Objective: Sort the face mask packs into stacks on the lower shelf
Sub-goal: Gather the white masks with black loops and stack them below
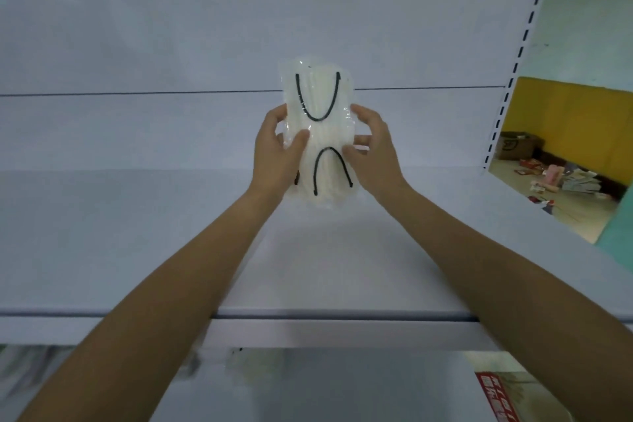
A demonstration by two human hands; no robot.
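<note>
Both hands, left hand [279, 144] and right hand [371, 144], pinch the mask pack [318, 134] upright between them, above the white shelf [137, 243].

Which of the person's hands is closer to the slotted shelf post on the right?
Right. The right hand holds the mask pack by its right edge, on the side toward the slotted post; the left hand holds its left edge, farther from the post.

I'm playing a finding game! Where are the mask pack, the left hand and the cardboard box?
mask pack [323, 132]: head view, clear wrap between the black loops.
left hand [274, 151]: head view, back of the hand.
cardboard box [517, 146]: head view, its front side.
</note>
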